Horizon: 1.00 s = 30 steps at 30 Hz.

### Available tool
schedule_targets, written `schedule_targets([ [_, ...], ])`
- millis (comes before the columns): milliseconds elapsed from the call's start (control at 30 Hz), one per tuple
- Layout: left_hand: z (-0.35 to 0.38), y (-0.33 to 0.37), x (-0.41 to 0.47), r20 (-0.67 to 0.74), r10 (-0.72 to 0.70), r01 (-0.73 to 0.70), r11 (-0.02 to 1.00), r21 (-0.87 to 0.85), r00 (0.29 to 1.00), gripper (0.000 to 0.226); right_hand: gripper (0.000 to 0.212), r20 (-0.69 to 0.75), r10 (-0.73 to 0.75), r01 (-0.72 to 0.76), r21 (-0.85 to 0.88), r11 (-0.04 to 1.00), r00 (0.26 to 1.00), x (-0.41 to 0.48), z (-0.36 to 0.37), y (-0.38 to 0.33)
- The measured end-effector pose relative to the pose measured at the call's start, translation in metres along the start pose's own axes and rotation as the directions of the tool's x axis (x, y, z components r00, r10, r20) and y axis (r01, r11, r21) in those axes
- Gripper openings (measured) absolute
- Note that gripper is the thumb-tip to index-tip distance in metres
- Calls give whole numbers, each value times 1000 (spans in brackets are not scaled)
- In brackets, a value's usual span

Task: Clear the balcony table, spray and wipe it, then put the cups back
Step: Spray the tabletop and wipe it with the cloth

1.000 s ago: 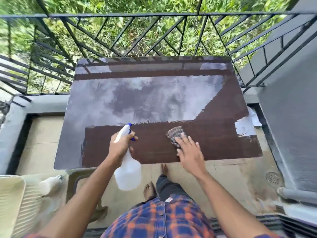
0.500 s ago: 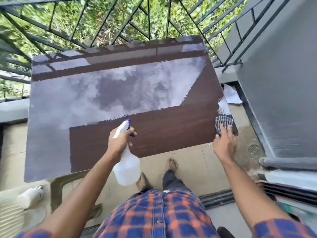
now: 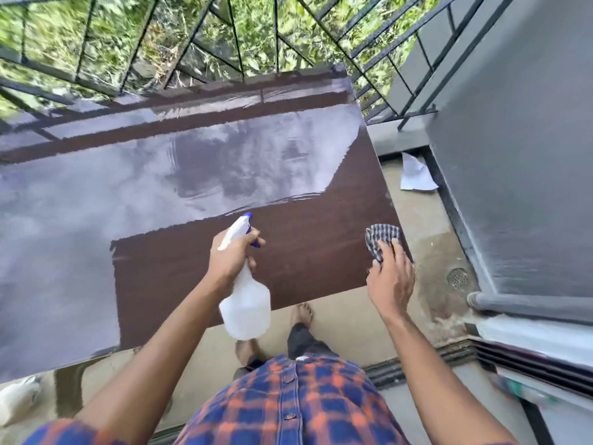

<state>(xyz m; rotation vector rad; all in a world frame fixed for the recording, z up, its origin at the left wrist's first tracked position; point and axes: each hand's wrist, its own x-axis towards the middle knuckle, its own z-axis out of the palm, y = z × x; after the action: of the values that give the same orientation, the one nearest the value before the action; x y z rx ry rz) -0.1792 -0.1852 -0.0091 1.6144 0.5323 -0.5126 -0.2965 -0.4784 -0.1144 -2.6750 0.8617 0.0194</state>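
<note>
The dark brown glossy table [image 3: 179, 277] fills the middle of the view and mirrors the sky. No cups stand on it. My left hand [image 3: 229, 256] grips the neck of a white spray bottle [image 3: 247, 308] with a blue trigger, held over the table's near edge. My right hand [image 3: 390, 277] presses a checked grey cloth [image 3: 380, 237] flat on the table's near right corner, fingers spread over it.
A black metal railing [image 3: 224, 53] runs behind and to the right of the table, with greenery beyond. A grey wall [image 3: 519, 155] rises on the right. White paper [image 3: 415, 175], a floor drain [image 3: 458, 278] and a pipe [image 3: 526, 305] lie by it. My bare feet [image 3: 301, 313] stand under the near edge.
My right hand slid the cloth from the middle of the near edge to the right corner. The left hand kept the bottle in place. The view turned rightward.
</note>
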Motion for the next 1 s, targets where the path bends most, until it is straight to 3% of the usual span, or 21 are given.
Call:
schedule_targets([
  [400,63,42,40,-32,0,-1,1000,-29,999,10,48,-18,-299,299,95,949,954,90,2,20],
  [733,73,79,83,-24,5,-5,999,-39,1000,14,54,-16,-329,329,34,944,944,222,19,-75],
  [1000,76,120,153,13,-26,27,999,-25,1000,9,58,137,-288,285,39,958,948,338,24,-164],
])
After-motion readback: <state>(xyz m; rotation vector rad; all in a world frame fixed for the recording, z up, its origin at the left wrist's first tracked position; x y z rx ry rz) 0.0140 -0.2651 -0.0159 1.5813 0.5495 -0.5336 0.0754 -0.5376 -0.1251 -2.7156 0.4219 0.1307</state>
